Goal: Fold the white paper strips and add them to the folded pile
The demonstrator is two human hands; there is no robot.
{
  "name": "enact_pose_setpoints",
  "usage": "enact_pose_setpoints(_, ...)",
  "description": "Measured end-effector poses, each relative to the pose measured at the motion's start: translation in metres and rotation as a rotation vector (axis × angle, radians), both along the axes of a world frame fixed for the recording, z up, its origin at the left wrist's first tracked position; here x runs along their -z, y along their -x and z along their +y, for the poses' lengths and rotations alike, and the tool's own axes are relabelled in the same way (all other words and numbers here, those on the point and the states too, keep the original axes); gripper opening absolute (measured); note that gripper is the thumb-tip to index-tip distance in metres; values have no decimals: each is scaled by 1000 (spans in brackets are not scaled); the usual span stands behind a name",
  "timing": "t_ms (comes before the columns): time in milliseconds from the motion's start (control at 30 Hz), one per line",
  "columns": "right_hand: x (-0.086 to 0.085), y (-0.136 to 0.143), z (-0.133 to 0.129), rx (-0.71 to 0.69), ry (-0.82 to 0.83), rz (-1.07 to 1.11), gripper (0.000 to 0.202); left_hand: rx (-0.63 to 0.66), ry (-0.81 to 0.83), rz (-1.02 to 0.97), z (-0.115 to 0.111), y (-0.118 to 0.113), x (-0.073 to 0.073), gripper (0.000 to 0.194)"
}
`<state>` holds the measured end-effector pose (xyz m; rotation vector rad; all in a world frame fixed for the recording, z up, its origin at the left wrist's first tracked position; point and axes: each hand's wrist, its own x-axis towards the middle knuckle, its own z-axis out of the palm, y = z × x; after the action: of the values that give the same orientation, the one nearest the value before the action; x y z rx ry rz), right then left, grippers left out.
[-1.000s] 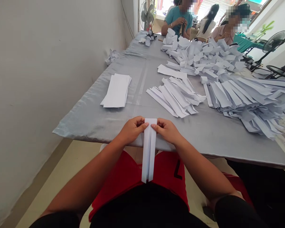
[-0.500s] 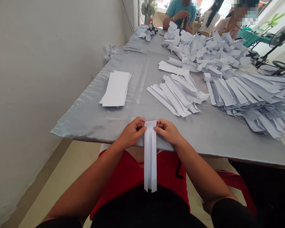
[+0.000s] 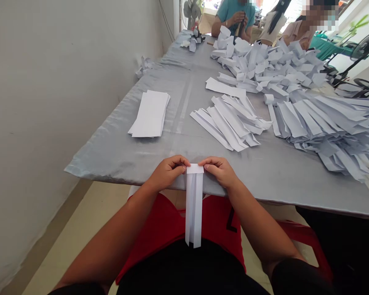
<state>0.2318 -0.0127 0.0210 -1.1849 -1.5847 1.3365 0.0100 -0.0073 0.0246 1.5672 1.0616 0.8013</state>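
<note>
A flat stack of white sheets (image 3: 149,114) lies well to the left on the grey-covered table (image 3: 117,157). At the near edge, a folded paper strip (image 3: 194,205) is pinched at its top end between the left hand (image 3: 167,174) and the right hand (image 3: 221,172), both closed on it, with its length hanging over the edge toward the lap. If the small fold at the top is pressed unevenly, a crooked crease is likely; a loosened pinch could let the strip slide off. One strip is held and one stack counted; further right, a fan of folded strips (image 3: 230,123) and a far larger heap (image 3: 310,102) are too many to count.
</note>
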Motion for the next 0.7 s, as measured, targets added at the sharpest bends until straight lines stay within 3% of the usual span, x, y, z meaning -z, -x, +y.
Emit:
enact_pose_setpoints(267, 6, 2, 1, 21, -13, 71, 30, -67, -17, -7, -1, -6, 3, 35)
enact_pose_setpoints(500, 12, 0, 2, 38, -47, -16, 33, -80, -44, 21, -2, -10, 4, 27)
enact_pose_setpoints(700, 4, 3, -2, -28, -274, -229, 43, -53, -53, -6, -1, -8, 5, 34)
